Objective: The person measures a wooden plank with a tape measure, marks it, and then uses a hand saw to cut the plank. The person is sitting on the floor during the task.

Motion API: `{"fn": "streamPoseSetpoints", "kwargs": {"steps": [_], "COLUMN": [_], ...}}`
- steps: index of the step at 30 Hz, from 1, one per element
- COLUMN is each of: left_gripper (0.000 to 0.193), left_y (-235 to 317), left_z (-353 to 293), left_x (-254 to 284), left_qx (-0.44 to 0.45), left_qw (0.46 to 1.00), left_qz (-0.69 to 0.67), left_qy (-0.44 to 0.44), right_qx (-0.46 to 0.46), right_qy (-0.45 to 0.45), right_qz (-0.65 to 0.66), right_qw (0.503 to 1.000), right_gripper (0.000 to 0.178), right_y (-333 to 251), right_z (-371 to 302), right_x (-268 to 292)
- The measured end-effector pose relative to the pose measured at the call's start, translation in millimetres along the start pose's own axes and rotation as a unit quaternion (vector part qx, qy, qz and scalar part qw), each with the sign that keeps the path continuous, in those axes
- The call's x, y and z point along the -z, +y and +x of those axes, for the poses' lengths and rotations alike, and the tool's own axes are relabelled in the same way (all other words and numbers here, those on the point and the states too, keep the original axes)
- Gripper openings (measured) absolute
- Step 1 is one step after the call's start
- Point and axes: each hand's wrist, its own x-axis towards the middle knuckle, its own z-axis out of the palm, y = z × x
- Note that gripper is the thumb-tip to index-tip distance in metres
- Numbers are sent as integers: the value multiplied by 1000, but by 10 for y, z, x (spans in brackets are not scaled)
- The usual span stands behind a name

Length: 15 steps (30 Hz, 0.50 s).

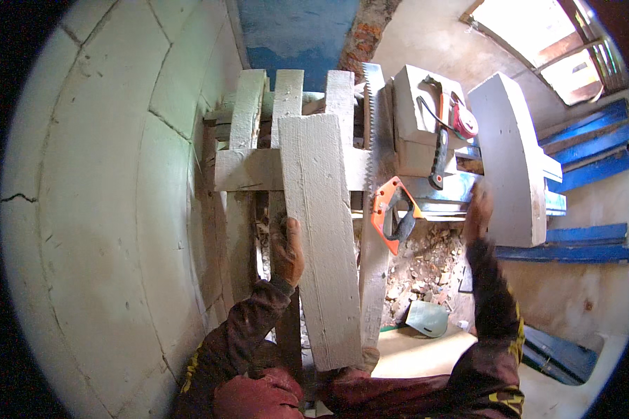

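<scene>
A long whitish lightweight concrete block lies lengthwise in front of me, over a white-painted wooden slatted frame. My left hand is closed against the block's left edge, thumb up along its side; its other fingers are partly hidden. On the right, my right hand is raised beside the left face of another white block. Motion blurs its fingers, and I cannot tell whether they touch that block. A handsaw with an orange and black handle rests upright between the hands, its toothed blade pointing away.
Behind the saw, stacked white blocks carry a hammer with a black and orange handle and a red tape measure. A blockwork wall rises at left. Rubble and a pale green trowel-like plate lie below. Blue planks are at right.
</scene>
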Motion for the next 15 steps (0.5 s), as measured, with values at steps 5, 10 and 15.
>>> {"fn": "streamPoseSetpoints", "kwargs": {"steps": [5, 10, 15], "left_gripper": [53, 59, 62], "left_y": [22, 100, 357], "left_z": [50, 377, 620], "left_x": [-43, -114, -177], "left_qx": [15, -42, 39], "left_qw": [1000, 999, 996], "left_qz": [-18, -8, -73], "left_qy": [19, 26, -32], "right_qx": [-343, -287, -257], "right_qy": [-161, -130, -93], "right_qz": [54, 71, 217], "right_qw": [924, 946, 937], "right_gripper": [41, 43, 24], "right_y": [478, 337, 124], "right_z": [-1230, -1448, -1413], "right_x": [-32, -543, -911]}}
